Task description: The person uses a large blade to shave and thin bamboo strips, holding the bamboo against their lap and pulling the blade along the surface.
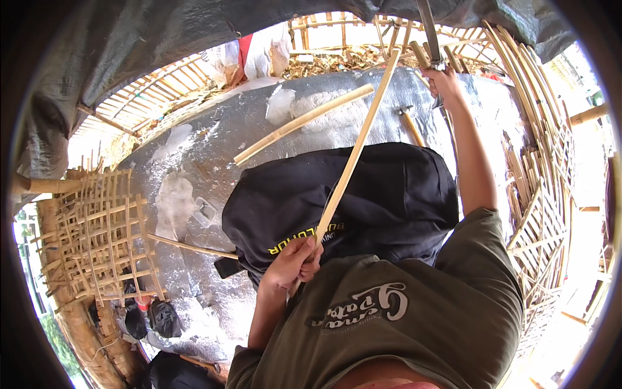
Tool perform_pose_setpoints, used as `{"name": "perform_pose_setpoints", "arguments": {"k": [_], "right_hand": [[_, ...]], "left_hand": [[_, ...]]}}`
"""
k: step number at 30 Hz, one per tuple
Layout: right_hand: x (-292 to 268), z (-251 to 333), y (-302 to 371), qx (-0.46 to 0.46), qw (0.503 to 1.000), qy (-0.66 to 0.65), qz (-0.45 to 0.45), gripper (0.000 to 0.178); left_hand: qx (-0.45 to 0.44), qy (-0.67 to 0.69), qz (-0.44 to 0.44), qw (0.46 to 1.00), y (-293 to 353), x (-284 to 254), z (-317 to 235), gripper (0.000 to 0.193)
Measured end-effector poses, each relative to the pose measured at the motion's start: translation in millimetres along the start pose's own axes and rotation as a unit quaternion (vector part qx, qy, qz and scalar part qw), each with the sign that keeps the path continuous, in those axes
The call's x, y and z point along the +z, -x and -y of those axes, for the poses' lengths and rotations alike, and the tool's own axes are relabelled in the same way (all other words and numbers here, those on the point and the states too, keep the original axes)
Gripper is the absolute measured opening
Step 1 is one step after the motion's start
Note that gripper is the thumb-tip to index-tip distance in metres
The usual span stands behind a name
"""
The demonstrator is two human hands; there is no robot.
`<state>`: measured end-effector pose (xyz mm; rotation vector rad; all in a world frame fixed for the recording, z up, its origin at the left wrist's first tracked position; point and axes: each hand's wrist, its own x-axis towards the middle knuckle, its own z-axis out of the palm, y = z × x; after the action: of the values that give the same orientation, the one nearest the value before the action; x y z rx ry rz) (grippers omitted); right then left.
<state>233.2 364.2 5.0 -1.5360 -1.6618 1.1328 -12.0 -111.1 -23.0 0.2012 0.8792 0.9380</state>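
Note:
My left hand is closed around the lower end of a long split bamboo strip, close to my shirt. The strip slants up and to the right across a black cloth with yellow lettering spread over my lap. Stretched out to the far right, my right hand grips a long-bladed knife. Its blade points up and away, apart from the strip's far end. Beyond the cloth, a wider bamboo piece lies on the silvery sheet. A hammer with a wooden handle rests below my right hand.
A silver sheet covers the floor. Woven bamboo lattice stands at the left, and bamboo slats line the right. A thin bamboo stick lies left of the cloth. Dark tarp hangs overhead. Bamboo shavings litter the far edge.

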Motion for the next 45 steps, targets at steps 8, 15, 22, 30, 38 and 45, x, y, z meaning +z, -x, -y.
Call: {"name": "perform_pose_setpoints", "arguments": {"k": [8,15,22,30,38,45], "right_hand": [[-20,31,40,0.023,0.96,-0.145,0.238,0.045],[-39,32,31,0.058,0.887,-0.221,0.402,0.066],[-42,2,12,0.007,0.767,-0.344,0.541,0.072],[-52,7,14,-0.001,0.779,-0.303,0.55,0.049],[-56,14,27,-0.031,0.879,-0.112,0.463,0.054],[-55,32,41,0.006,0.906,-0.038,0.421,0.038]], "left_hand": [[-0.005,-0.104,-0.042,0.994,5,3,-19,0.039],[-0.028,-0.136,-0.007,0.99,15,-11,-16,0.039],[-0.041,-0.131,-0.005,0.99,24,-15,-14,0.038],[-0.057,-0.143,-0.007,0.988,25,-16,-14,0.036],[-0.088,-0.146,-0.009,0.985,24,-16,-15,0.036],[-0.073,-0.16,-0.007,0.984,20,-22,-15,0.036]]}}
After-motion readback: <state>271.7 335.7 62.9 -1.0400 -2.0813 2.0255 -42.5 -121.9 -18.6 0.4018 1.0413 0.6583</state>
